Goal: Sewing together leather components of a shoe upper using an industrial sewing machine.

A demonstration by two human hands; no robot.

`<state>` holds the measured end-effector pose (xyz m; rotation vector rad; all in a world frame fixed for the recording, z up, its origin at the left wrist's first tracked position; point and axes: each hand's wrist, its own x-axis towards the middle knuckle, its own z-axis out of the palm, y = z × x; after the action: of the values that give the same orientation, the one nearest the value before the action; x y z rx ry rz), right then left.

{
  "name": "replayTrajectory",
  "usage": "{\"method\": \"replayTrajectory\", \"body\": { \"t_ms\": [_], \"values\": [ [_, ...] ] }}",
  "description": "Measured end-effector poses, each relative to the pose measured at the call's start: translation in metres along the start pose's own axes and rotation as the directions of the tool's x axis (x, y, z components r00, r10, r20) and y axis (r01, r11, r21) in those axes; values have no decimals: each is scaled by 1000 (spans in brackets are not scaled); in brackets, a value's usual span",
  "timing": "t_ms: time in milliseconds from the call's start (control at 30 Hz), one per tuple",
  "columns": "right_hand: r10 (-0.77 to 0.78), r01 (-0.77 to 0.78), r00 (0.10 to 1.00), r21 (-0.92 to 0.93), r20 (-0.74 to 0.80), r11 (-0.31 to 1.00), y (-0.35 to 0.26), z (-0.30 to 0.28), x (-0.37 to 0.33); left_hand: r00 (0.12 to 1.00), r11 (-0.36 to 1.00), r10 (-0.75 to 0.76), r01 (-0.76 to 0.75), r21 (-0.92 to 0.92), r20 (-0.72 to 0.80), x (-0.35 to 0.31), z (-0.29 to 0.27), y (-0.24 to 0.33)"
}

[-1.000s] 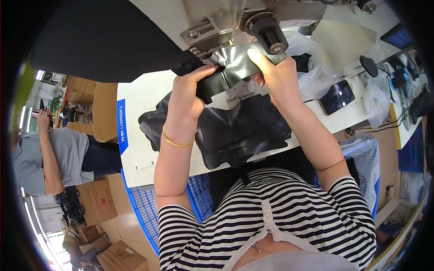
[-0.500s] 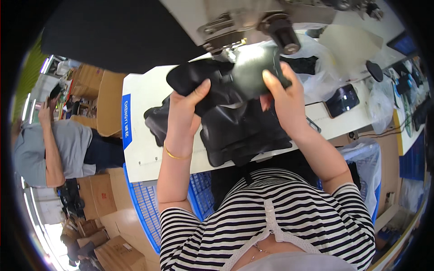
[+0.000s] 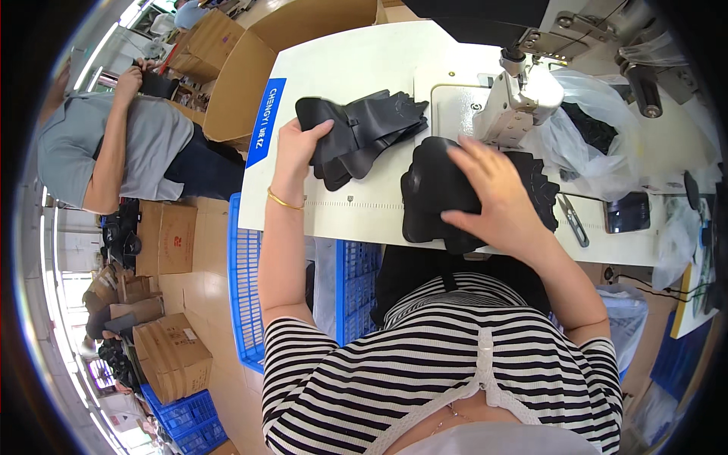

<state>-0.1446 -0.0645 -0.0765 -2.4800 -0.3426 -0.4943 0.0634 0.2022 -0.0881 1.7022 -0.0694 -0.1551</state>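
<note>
My left hand [image 3: 297,148] grips the left end of a small pile of black leather-like pieces [image 3: 371,135], its thumb on top. The pile's far end is jagged and fanned out over the white table. Spread fingers of my right hand [image 3: 497,199] rest on or just above a second stack of black pieces [image 3: 434,186] by the table's front edge; whether they touch is hard to tell. Rounded ends face left in this stack, and cut, jagged ends show at its right. Behind it stands the metal arm of a sewing machine [image 3: 523,102].
Thread snips [image 3: 574,221] and a dark phone [image 3: 628,212] lie right of the stack. A clear plastic bag with black pieces [image 3: 591,125] sits behind. Blue crates [image 3: 246,280] stand below the table's front edge. Left, a person in grey [image 3: 114,144] works beside a large cardboard box [image 3: 250,64].
My hands have moved apart. The left pile has come away leftward with my left hand; my right hand has gone from the piece held up near the machine to the lower stack. The view has shifted.
</note>
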Motion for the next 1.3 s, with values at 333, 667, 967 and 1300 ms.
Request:
{"method": "replayTrajectory", "body": {
  "t_ms": [333,667,967,1300],
  "values": [
    [196,-126,970,387,-146,913,11,16,-31,887,841,448,-373,393,-116,-76,54,6],
    [9,42,910,113,-413,993,48,-33,-41,753,845,-247,475,-245,610,-123,136,-4],
    [498,-563,826,-321,-266,762,202,-93,-24,781,912,-216,376,-166,586,-114,156,5],
    [462,-564,792,-187,-400,804,182,-89,-24,795,944,-205,315,-100,571,-112,148,4]
  ]
}}
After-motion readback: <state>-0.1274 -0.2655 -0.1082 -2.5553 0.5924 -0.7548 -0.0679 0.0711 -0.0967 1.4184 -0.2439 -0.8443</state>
